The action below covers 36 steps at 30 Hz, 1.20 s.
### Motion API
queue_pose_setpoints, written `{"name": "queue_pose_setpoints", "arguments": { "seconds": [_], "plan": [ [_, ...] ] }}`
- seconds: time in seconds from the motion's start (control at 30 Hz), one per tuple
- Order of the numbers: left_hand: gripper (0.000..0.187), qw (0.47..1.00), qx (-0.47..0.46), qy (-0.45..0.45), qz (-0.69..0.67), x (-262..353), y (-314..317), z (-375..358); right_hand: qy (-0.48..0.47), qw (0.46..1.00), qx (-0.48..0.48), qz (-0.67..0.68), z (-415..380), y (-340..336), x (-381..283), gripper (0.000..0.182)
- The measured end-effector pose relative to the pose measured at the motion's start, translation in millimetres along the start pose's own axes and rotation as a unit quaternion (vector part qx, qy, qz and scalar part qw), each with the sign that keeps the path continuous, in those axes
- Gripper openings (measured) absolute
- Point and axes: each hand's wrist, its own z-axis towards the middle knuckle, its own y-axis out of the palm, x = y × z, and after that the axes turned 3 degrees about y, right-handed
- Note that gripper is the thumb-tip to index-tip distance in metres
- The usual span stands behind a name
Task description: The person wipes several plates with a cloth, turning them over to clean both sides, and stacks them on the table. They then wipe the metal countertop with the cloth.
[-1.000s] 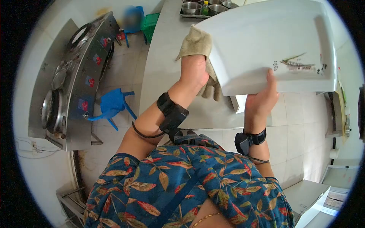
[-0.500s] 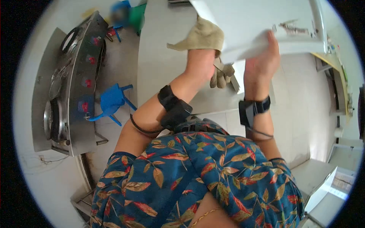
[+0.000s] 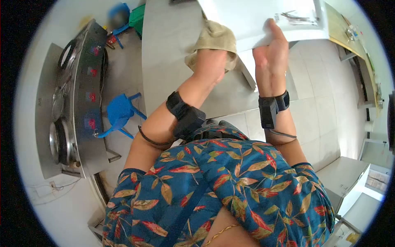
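My left hand [image 3: 210, 64] is bent inward at the wrist. A beige cloth [image 3: 214, 36] is bunched over it and hides its fingers; the hand appears closed in the fabric. Beside the cloth, a large white panel or shallow tray with a raised rim [image 3: 263, 18] is held tilted over the grey table [image 3: 170, 53]. My right hand [image 3: 272, 51] grips its near edge, thumb on the upper face, other fingers out of sight beneath. Dark marks [image 3: 302, 18] run along the white surface. Under the near edge, between my hands, shows part of another white object [image 3: 248, 72].
On the left stands a steel stove counter [image 3: 82, 82] with red knobs and a wok [image 3: 61, 140]. A blue stool [image 3: 120, 109] is on the floor between it and the table. To the right are a yellow-topped table [image 3: 347, 33] and a white cabinet [image 3: 343, 175].
The white panel and my right hand have shifted left and up in view. The beige cloth hangs more compactly round my left hand, and the brownish glove-like fingers below it are no longer visible.
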Motion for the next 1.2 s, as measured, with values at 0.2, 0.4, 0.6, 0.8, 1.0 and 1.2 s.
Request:
{"name": "queue_pose_setpoints", "arguments": {
  "seconds": [0.2, 0.4, 0.6, 0.8, 1.0, 1.2],
  "plan": [
    [0.022, 0.997, 0.023, 0.033, 0.060, 25.2, -24.4, 11.8, -0.015, 0.997, -0.040, 0.061, 36.4, -60.3, -18.2, 0.043],
    [0.026, 0.997, 0.007, 0.021, 0.073, 34.5, -41.2, 21.7, -0.042, 0.999, -0.001, 0.024, 54.1, -110.8, -43.4, 0.044],
    [0.032, 0.992, 0.035, 0.046, 0.115, 42.9, -46.1, 32.7, -0.035, 0.997, 0.010, -0.066, 33.4, -115.4, -53.1, 0.039],
    [0.028, 0.934, -0.050, 0.161, 0.315, 57.6, -71.6, 47.6, -0.020, 0.949, -0.060, -0.310, 19.8, -111.6, -82.8, 0.032],
    [0.024, 0.984, 0.074, 0.085, 0.138, 49.9, -47.9, 45.8, -0.057, 0.956, 0.009, -0.287, 10.1, -89.9, -81.4, 0.038],
    [0.015, 0.961, 0.090, 0.169, 0.199, 40.5, -48.2, 45.3, -0.098, 0.966, 0.020, -0.238, 0.6, -90.7, -73.0, 0.038]
  ]
}}
